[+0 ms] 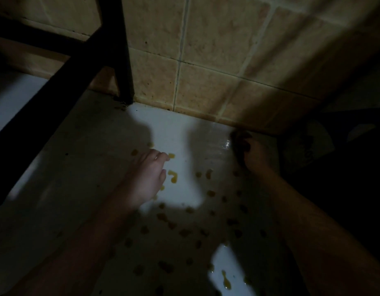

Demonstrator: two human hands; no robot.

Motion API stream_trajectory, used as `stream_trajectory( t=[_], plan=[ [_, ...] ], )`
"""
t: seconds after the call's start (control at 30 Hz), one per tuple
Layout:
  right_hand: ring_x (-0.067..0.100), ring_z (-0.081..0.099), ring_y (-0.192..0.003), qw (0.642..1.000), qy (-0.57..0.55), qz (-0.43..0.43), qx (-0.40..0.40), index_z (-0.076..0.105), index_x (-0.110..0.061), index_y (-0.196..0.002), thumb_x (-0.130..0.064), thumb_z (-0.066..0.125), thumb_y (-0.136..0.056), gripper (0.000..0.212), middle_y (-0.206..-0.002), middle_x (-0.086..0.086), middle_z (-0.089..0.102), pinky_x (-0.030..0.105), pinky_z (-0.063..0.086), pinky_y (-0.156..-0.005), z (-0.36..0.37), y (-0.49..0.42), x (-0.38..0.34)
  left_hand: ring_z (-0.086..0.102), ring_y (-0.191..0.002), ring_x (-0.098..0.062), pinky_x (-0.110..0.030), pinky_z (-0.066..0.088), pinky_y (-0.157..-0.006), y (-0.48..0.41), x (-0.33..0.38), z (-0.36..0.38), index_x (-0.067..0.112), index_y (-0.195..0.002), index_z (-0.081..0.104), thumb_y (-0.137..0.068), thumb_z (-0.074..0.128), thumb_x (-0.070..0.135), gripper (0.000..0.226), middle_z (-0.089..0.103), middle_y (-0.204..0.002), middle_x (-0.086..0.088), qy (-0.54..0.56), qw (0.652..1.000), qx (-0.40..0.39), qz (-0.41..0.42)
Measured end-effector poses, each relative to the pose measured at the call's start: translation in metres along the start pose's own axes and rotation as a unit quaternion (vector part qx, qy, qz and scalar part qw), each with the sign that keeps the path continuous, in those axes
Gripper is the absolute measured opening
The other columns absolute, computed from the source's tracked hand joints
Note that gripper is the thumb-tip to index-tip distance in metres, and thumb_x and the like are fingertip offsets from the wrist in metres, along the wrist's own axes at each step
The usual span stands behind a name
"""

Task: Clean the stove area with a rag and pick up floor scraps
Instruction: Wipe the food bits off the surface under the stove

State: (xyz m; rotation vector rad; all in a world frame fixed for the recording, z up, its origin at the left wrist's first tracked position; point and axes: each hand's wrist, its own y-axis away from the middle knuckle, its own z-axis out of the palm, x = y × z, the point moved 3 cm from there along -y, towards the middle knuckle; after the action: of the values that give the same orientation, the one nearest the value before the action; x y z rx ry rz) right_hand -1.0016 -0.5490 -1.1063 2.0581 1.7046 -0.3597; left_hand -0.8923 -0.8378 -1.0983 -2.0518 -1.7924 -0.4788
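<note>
Dimly, the white floor (99, 167) meets a tan tiled wall (206, 71); a black frame leg (125, 60) stands at their junction. The left hand (148, 176) reaches down, its grip bent (pinching or not, I cannot tell); the right hand (255, 155) curls in shadow, its grip's contents unclear. Yellow scraps (172, 175) lie scattered on the floor around both.

White floor (174, 129): yellow scraps (172, 176) scattered; black frame leg (126, 82) standing.
</note>
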Motion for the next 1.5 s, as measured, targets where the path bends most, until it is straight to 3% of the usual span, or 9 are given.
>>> stream_trajectory(
  t=[0.17,0.33,0.63,0.87,0.93,1.1,1.23,1.37,1.5],
  plan=[
    [0.041,0.047,-0.123,0.997,0.026,0.054,0.040,0.050,-0.003,-0.133,-0.008,0.040,-0.098,0.036,-0.135,0.024,0.049,0.045,0.036,-0.105,-0.020,0.020,0.043,0.053,-0.103,-0.028,-0.038,0.045,-0.088,0.009,0.003,0.002,0.017,-0.110,0.059,-0.082,0.059,0.012,0.029,0.058,-0.111,-0.007,-0.012,1.000,-0.014,0.004],
    [0.041,0.049,-0.119,0.994,0.037,0.062,0.078,0.051,-0.008,-0.132,-0.009,0.040,-0.097,0.037,-0.133,0.024,0.052,0.044,0.039,-0.100,-0.005,0.039,0.027,0.056,-0.101,-0.030,-0.041,0.049,-0.087,0.018,-0.002,-0.006,0.018,-0.108,0.059,-0.079,0.061,0.011,0.029,0.060,-0.108,-0.007,-0.032,0.999,-0.020,-0.001],
    [0.032,0.046,-0.125,0.995,0.027,-0.100,0.012,0.049,-0.012,-0.134,-0.005,0.038,-0.096,0.041,-0.139,0.014,0.047,0.036,0.032,-0.107,0.063,0.075,-0.084,0.055,-0.108,-0.032,-0.044,0.046,-0.093,0.027,-0.009,-0.031,0.011,-0.116,0.058,-0.085,0.059,0.011,0.031,0.059,-0.117,-0.013,-0.050,0.998,-0.025,-0.022],
    [0.035,0.045,-0.121,0.982,0.077,-0.168,-0.048,0.047,-0.018,-0.131,-0.011,0.039,-0.094,0.038,-0.137,0.014,0.043,0.040,0.041,-0.096,0.084,0.095,-0.106,0.054,-0.110,-0.028,-0.038,0.040,-0.093,0.038,-0.007,-0.049,0.016,-0.122,0.057,-0.087,0.060,0.017,0.035,0.056,-0.124,-0.008,-0.081,0.996,-0.018,-0.033],
    [0.035,0.049,-0.117,0.985,0.077,-0.153,-0.023,0.049,-0.017,-0.128,-0.013,0.038,-0.095,0.034,-0.132,0.013,0.048,0.040,0.042,-0.092,0.077,0.095,-0.093,0.055,-0.108,-0.031,-0.040,0.041,-0.094,0.043,-0.002,-0.052,0.014,-0.120,0.059,-0.086,0.062,0.014,0.034,0.058,-0.121,-0.011,-0.066,0.997,-0.020,-0.024],
    [0.031,0.043,-0.129,0.997,0.061,-0.039,0.017,0.045,-0.008,-0.137,-0.005,0.034,-0.097,0.042,-0.141,0.016,0.046,0.037,0.031,-0.109,0.049,0.088,-0.044,0.053,-0.109,-0.030,-0.039,0.040,-0.094,0.055,0.000,-0.055,0.012,-0.120,0.058,-0.085,0.061,0.012,0.034,0.057,-0.121,-0.011,-0.050,0.998,-0.036,-0.011],
    [0.037,0.044,-0.125,0.995,0.072,0.055,0.045,0.043,-0.009,-0.137,-0.008,0.038,-0.098,0.039,-0.139,0.019,0.045,0.044,0.036,-0.105,0.035,0.088,-0.018,0.053,-0.107,-0.028,-0.038,0.040,-0.091,0.057,-0.011,-0.057,0.016,-0.117,0.059,-0.085,0.060,0.015,0.033,0.057,-0.118,-0.008,-0.076,0.996,-0.023,-0.042],
    [0.037,0.044,-0.125,0.993,0.073,0.073,0.060,0.045,-0.001,-0.132,-0.005,0.045,-0.095,0.038,-0.137,0.023,0.046,0.044,0.035,-0.108,0.035,0.083,-0.019,0.052,-0.107,-0.026,-0.038,0.041,-0.091,0.060,-0.025,-0.053,0.020,-0.120,0.055,-0.085,0.059,0.021,0.035,0.056,-0.118,-0.007,-0.102,0.993,-0.030,-0.058],
    [0.040,0.050,-0.117,0.991,0.108,0.052,0.060,0.047,-0.004,-0.127,-0.003,0.042,-0.094,0.033,-0.131,0.024,0.048,0.048,0.040,-0.100,0.043,0.078,-0.043,0.049,-0.117,-0.030,-0.042,0.037,-0.099,0.061,-0.034,-0.054,0.015,-0.127,0.054,-0.089,0.056,0.020,0.039,0.055,-0.126,-0.012,-0.114,0.991,-0.037,-0.066]
  ],
)
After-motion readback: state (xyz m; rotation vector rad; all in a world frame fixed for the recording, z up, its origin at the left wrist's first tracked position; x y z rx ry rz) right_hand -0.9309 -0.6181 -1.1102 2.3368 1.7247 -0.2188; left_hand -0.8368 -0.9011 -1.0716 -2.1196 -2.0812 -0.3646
